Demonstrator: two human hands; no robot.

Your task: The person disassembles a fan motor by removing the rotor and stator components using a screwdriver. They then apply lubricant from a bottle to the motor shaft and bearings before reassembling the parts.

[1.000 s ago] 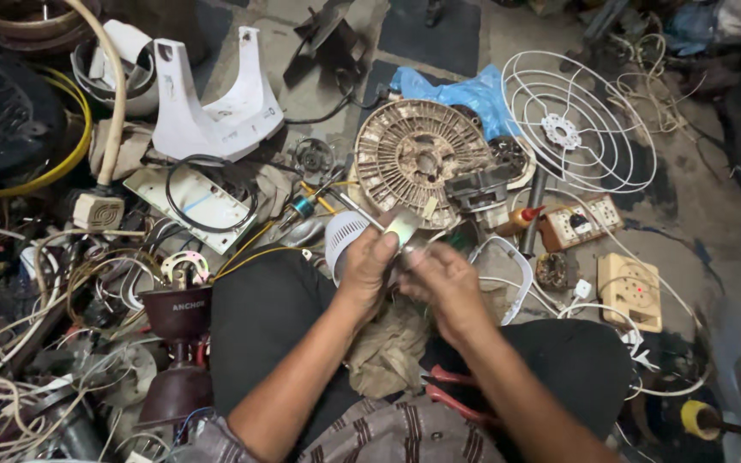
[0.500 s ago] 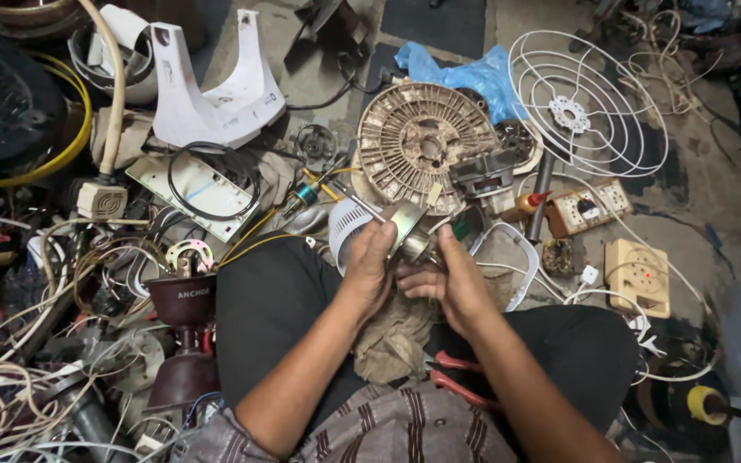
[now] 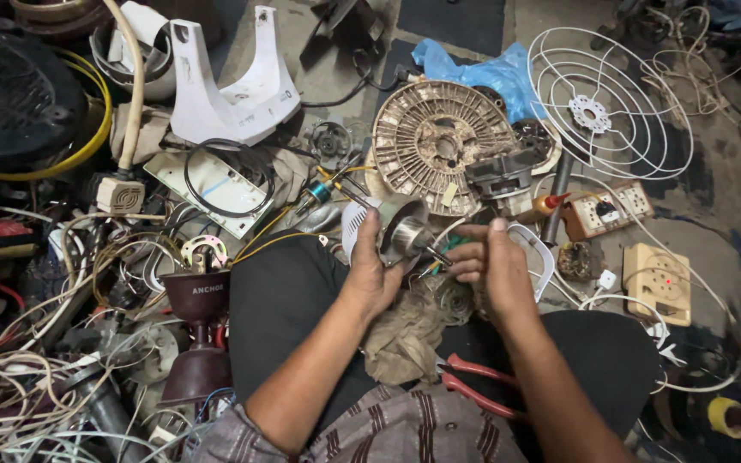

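While the left hand (image 3: 376, 273) wraps its fingers around a small round grey metal motor (image 3: 402, 229) above the lap, the right hand (image 3: 492, 267) pinches the thin shaft at its front. Red-handled pliers (image 3: 473, 384) lie on the dark trousers, near a crumpled brown rag (image 3: 409, 330).

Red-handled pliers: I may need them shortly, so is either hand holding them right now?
No, the red-handled pliers lie on the lap, while the left hand grips a small metal motor.

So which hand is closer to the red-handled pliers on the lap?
Right. The right hand is above the red-handled pliers, its forearm passing just beside them. The left hand grips the metal motor part, farther to the left.
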